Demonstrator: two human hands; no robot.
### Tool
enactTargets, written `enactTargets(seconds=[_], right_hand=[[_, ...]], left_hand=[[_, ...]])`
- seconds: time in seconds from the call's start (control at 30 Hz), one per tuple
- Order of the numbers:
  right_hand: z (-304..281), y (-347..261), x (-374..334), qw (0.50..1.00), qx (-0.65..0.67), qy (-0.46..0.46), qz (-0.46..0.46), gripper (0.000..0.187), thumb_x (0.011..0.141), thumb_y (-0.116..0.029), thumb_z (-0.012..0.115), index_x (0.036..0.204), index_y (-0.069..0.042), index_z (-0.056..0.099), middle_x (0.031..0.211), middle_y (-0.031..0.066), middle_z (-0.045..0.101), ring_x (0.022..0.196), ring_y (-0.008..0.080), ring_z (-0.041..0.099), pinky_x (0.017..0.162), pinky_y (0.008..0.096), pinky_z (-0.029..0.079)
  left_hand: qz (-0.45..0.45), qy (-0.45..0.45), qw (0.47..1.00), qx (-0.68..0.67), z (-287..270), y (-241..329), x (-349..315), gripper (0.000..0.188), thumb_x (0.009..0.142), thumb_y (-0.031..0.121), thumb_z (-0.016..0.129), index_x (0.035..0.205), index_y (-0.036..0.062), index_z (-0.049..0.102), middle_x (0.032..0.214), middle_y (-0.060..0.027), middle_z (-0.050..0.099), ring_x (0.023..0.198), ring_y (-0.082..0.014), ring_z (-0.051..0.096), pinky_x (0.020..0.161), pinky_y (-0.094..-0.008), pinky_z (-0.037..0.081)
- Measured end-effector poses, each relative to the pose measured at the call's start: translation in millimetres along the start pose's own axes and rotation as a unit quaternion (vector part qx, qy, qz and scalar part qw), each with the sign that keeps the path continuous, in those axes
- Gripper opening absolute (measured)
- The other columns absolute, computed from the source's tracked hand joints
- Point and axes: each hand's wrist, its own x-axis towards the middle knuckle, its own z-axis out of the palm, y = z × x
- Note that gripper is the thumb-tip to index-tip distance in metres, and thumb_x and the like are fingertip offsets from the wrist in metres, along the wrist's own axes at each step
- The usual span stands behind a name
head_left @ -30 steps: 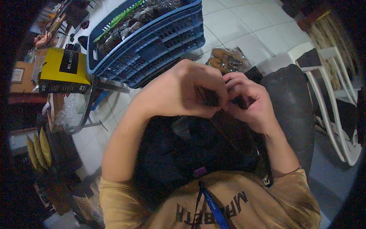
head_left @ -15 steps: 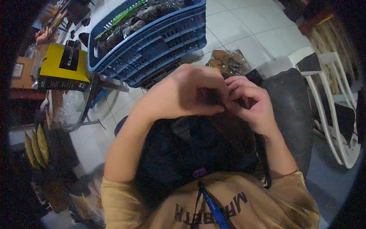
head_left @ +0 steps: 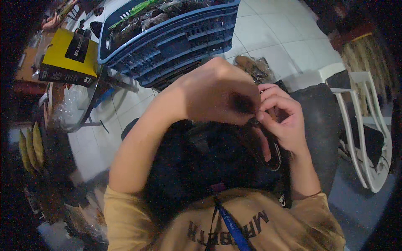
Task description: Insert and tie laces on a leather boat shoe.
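Over my lap, my left hand [head_left: 220, 92] is raised with its back toward me and its fingers curled inward, mostly hidden. Against it, my right hand [head_left: 282, 113] pinches with thumb and fingertips at a small dark spot. Below the right thumb hangs a dark brown piece [head_left: 251, 140] with a pinkish-brown strip and a thin pale curved edge. It seems to continue up between both hands; its kind cannot be made out. Dark clothing lies behind it.
A blue plastic crate [head_left: 171, 48] filled with plastic-wrapped dark items stands ahead. To its left is a yellow and black box [head_left: 69, 56]. Bagged brown items [head_left: 253, 67] lie on the tiled floor beyond my hands. At right stands a white chair [head_left: 360, 125].
Both hands have shifted slightly right in view and drawn closer together. The dark brown piece with its pinkish strip and pale edge now shows below the right hand.
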Motion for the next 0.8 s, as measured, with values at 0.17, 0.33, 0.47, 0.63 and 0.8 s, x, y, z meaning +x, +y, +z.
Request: enactTargets(seconds=[0.17,0.33,0.47,0.63,0.8], right_hand=[[-2,-2,1,1.000,-0.005,-0.013,-0.005,0.011,0.079,0.003,0.076,0.087,-0.002,0.070,0.098,0.0082,0.070,0.112,0.0301,0.064,0.101,0.0428,0.048],[4,7,-3,0.999,-0.008,0.015,0.031,0.010,0.080,0.000,0.078,0.088,-0.002,0.072,0.100,0.0089,0.070,0.112,0.0287,0.064,0.101,0.0417,0.047],[2,-3,-8,0.995,-0.068,0.049,0.059,0.016,0.082,-0.006,0.079,0.096,-0.003,0.072,0.111,0.0100,0.068,0.112,0.0240,0.063,0.100,0.0383,0.047],[-7,-3,-15,0.990,0.006,0.103,0.092,0.039,0.088,-0.025,0.077,0.118,-0.003,0.065,0.123,0.0087,0.064,0.111,0.0197,0.061,0.097,0.0334,0.048],[-21,23,-25,0.990,0.007,0.095,0.109,0.077,0.096,-0.061,0.059,0.143,-0.001,0.050,0.141,0.0155,0.057,0.127,0.0237,0.056,0.103,0.0363,0.044]], left_hand=[[0.023,0.013,1.000,0.013,1,-3,-1,0.017,0.076,0.008,0.083,0.090,0.0083,0.075,0.084,-0.0064,0.072,0.072,-0.0235,0.071,0.066,-0.0343,0.056],[-0.022,0.044,0.999,-0.014,8,-14,-11,0.022,0.077,0.013,0.086,0.097,0.0093,0.077,0.087,-0.0070,0.074,0.075,-0.0230,0.071,0.069,-0.0342,0.056],[-0.101,0.086,0.988,-0.083,22,-12,-20,0.033,0.080,0.016,0.086,0.111,0.0086,0.077,0.102,-0.0078,0.075,0.095,-0.0246,0.071,0.084,-0.0371,0.055],[0.000,0.239,0.964,0.113,6,-28,-46,0.038,0.081,0.018,0.085,0.115,0.0047,0.074,0.116,-0.0107,0.072,0.112,-0.0279,0.067,0.100,-0.0383,0.050],[-0.096,0.263,0.957,0.075,2,-30,-71,0.033,0.086,0.015,0.081,0.115,0.0033,0.071,0.108,-0.0094,0.071,0.106,-0.0228,0.067,0.094,-0.0346,0.051]])
